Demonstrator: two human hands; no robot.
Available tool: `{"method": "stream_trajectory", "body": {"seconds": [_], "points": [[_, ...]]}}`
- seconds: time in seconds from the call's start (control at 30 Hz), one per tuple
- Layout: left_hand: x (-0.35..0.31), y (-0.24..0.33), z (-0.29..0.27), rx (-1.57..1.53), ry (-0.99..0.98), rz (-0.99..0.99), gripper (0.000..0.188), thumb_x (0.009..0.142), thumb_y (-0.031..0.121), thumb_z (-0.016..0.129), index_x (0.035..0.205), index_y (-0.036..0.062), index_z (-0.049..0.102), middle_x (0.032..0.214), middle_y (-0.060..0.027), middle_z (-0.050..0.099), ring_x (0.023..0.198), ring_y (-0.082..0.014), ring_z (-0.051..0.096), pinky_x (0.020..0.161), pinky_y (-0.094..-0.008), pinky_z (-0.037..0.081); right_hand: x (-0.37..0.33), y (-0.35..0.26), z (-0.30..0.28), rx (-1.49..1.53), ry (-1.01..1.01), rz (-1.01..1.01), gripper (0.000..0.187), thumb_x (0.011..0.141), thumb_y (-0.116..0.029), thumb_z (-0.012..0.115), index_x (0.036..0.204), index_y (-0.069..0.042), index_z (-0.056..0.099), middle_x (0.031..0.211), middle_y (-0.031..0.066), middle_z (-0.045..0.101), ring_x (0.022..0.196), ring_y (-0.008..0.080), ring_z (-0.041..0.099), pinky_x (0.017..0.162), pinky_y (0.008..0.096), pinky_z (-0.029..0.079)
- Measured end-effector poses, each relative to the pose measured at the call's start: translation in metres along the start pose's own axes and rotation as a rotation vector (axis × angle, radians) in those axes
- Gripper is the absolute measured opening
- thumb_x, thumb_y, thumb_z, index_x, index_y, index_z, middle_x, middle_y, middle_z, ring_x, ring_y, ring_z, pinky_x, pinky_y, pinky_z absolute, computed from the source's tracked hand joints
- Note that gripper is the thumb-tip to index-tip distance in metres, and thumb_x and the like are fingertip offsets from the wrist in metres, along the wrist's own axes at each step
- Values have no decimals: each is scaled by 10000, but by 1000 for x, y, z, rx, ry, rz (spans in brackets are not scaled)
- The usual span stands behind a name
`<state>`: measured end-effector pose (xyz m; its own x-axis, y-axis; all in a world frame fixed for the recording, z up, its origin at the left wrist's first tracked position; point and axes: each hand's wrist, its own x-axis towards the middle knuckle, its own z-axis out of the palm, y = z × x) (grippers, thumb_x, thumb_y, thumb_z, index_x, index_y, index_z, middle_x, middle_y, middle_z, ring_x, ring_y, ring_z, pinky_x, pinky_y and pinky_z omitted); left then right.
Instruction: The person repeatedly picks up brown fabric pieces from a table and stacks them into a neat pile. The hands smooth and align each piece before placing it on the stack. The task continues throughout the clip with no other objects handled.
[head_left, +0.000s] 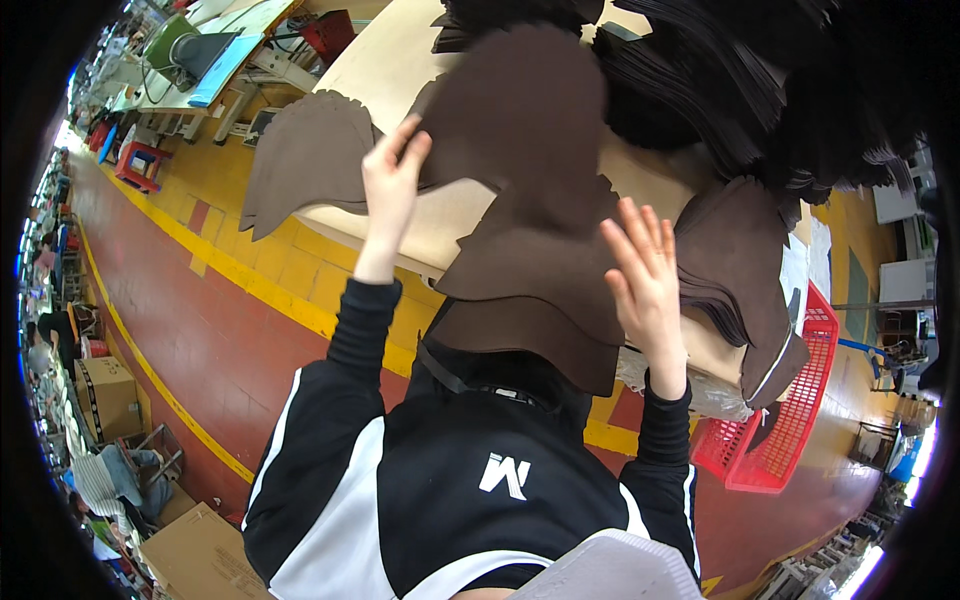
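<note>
A dark brown cut panel (530,110) with a rounded outline lies beyond my hands, slightly smeared by motion. Close to its left edge is my left hand (392,182), its fingers apart; whether the fingertips touch the panel is unclear. My right hand (645,275) is raised with fingers spread and nothing in it, just right of a near pile of brown panels (540,275). That pile overhangs the table's near edge, over my lap. Another brown panel stack (310,155) hangs over the left edge, and one more stack (735,245) lies at the right.
Tall heaps of dark panels (700,90) cover the far right of the pale table (375,60). A red plastic basket (795,425) stands below its right side. Across a yellow-lined floor are a red stool (140,165) and a workbench (215,60). Cardboard boxes (205,555) sit at lower left.
</note>
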<state>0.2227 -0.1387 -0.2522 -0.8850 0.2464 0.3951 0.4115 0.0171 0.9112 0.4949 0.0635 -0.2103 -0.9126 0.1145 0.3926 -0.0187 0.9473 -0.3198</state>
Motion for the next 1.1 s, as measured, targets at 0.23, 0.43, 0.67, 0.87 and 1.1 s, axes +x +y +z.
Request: {"method": "stream_trajectory", "body": {"seconds": [0.23, 0.43, 0.67, 0.87, 1.1], "points": [[-14, -46, -8, 436, -159, 134, 580, 960, 296, 675, 1409, -26, 497, 1394, -243, 528, 1305, -387, 499, 1101, -455, 395, 4, -22, 63, 52, -363, -142, 476, 991, -319, 534, 1466, -286, 522, 1570, -2, 442, 1468, 247, 369, 1224, 507, 214], [-110, -8, -8, 531, -603, -126, 557, 892, 307, 745, 1362, 48, 596, 1467, -161, 512, 1350, -318, 485, 1126, -416, 376, 46, 32, 78, -180, -321, 45, 443, 1065, -387, 361, 1490, -335, 476, 1580, -40, 423, 1464, 202, 374, 1229, 491, 211], [-121, 3, 2, 252, -460, -198, 451, 847, 198, 788, 1246, 47, 642, 1283, -117, 606, 1205, -278, 565, 1047, -392, 425, 70, 76, 80, -295, -331, 416, 493, 1077, -437, 287, 1534, -301, 411, 1619, -6, 354, 1518, 248, 269, 1238, 531, 161], [-122, 9, 23, 38, -376, -272, 408, 893, 129, 752, 1265, 14, 630, 1239, -100, 641, 1108, -156, 565, 977, -333, 462, 39, 60, 68, -363, 61, 400, 486, 1058, -339, 436, 1531, -223, 431, 1625, 86, 335, 1505, 318, 288, 1223, 563, 139], [-87, 20, 15, -129, -329, -350, 459, 955, 67, 662, 1404, 142, 600, 951, -58, 677, 607, -80, 578, 613, -256, 510, -7, -2, 1, -50, 81, 119, 493, 951, -160, 579, 1439, -100, 549, 1605, 167, 360, 1519, 341, 261, 1240, 515, 43]]}}
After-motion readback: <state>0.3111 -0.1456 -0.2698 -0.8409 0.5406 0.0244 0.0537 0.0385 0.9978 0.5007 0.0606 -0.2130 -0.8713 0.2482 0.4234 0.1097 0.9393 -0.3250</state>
